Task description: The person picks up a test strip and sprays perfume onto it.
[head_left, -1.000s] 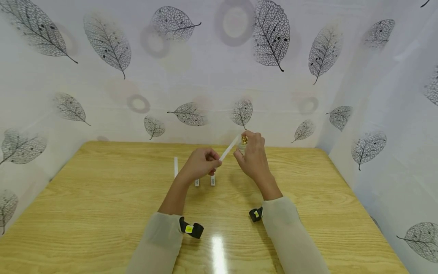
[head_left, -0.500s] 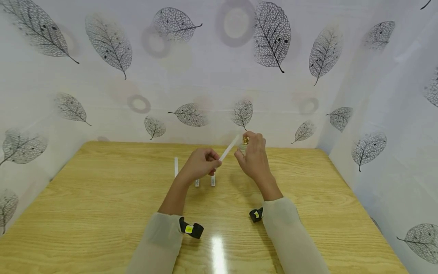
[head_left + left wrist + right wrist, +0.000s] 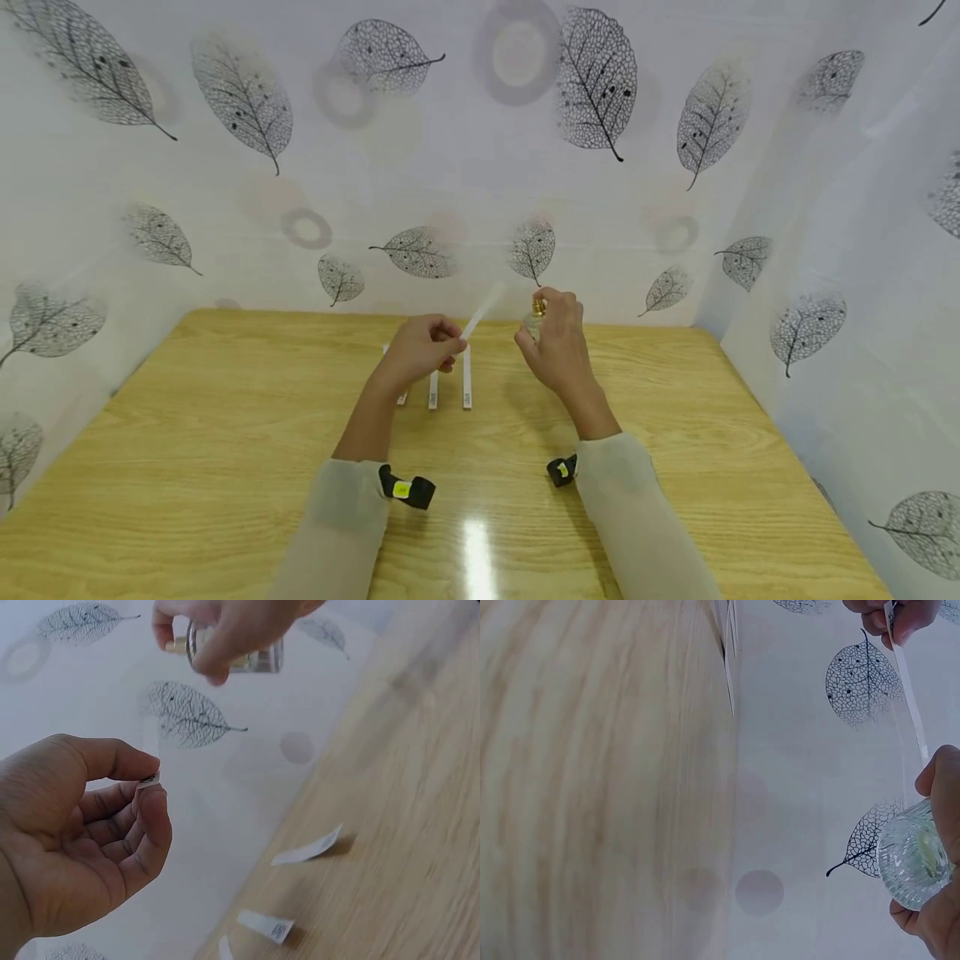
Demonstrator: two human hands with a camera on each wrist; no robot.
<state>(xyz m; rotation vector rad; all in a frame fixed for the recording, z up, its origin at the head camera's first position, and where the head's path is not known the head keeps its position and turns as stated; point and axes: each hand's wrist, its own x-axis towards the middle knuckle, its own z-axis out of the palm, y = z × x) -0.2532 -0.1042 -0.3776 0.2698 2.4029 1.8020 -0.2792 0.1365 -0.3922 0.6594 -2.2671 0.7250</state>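
Observation:
Between thumb and index finger my left hand pinches one end of a white paper strip, which slants up and to the right. My right hand grips a clear glass perfume bottle with a gold neck, its index finger on the top. In the left wrist view the bottle lies sideways in the fingers, its gold nozzle toward the left. The strip and the bottle are apart in the head view. Below the left hand, more white strips with small printed ends lie on the table, one partly hidden by that hand.
The wooden table runs back to a white curtain with a leaf print, which also hangs along both sides. Black wrist straps are on both sleeves.
My left hand has moved left and slightly up with the paper strip, away from the bottle, uncovering more of the strips on the table. The right hand stays nearly still.

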